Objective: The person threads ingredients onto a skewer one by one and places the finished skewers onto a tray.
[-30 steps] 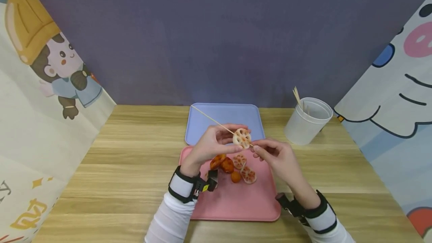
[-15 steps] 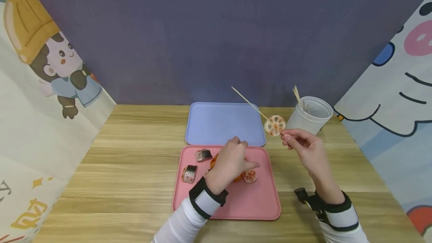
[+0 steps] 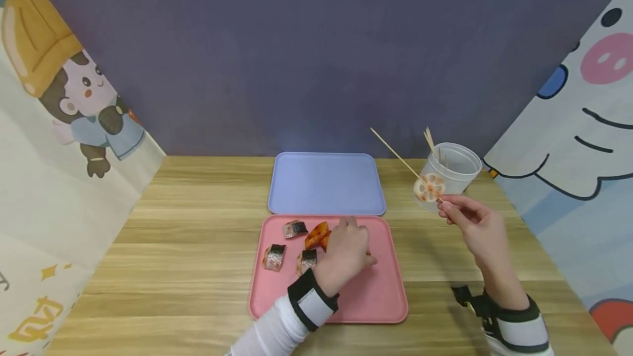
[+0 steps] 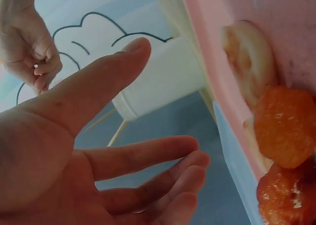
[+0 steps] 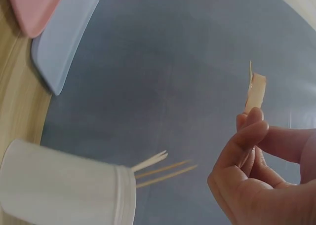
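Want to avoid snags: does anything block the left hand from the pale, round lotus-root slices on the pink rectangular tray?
Nothing visible stands between left hand and lotus-root slices; the shiny orange ball sits beside them.

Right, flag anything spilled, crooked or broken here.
Nothing clearly stands out. The pink rectangular tray and blue rectangular tray sit squarely, and the round white lotus-root slice on the thin wooden skewer in the right hand looks whole. The left hand blocks part of the pink tray.

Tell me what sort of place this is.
Probably a small staged tabletop booth rather than an ordinary kitchen: a wood-grain table, a plain dark backdrop behind it, and cartoon-printed panels on both sides.
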`<state>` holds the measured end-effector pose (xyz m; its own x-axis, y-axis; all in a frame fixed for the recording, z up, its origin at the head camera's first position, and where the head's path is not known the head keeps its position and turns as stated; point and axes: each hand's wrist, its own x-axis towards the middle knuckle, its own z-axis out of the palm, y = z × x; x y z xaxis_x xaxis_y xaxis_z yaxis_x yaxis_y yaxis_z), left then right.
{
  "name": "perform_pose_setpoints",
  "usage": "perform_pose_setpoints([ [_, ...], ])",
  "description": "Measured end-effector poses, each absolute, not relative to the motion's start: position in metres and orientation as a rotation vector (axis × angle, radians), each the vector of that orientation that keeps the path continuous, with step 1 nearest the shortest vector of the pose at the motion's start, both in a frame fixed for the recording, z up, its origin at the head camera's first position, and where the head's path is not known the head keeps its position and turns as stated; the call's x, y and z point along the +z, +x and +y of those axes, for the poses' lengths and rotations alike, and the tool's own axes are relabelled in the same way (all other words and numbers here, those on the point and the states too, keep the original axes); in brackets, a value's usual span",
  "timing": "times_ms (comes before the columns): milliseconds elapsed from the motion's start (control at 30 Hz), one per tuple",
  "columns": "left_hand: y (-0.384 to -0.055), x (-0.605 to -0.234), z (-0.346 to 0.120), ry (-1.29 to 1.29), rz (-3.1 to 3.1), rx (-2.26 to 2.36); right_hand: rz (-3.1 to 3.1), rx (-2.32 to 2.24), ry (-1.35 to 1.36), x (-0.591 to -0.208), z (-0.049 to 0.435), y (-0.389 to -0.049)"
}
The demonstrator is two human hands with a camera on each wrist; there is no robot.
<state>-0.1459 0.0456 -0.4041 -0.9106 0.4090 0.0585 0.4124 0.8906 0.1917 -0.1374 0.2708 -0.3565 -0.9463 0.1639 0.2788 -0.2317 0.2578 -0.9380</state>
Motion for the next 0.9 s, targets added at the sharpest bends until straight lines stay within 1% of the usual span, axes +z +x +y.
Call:
perform_pose_setpoints([
  [233,-0.146,-0.412,0.049,-0.672,-3.072,-0.164,-2.227,1.733,-0.002,-0.356,0.279,-0.137],
  [600,-0.141,-0.421,0.05,-0.666,-3.027,0.05,-2.154,1.788,0.007,-0.353,0.283,-0.135],
  [900,-0.141,-0.426,0.051,-0.665,-2.967,0.06,-2.155,1.78,-0.017,-0.353,0.282,-0.136],
])
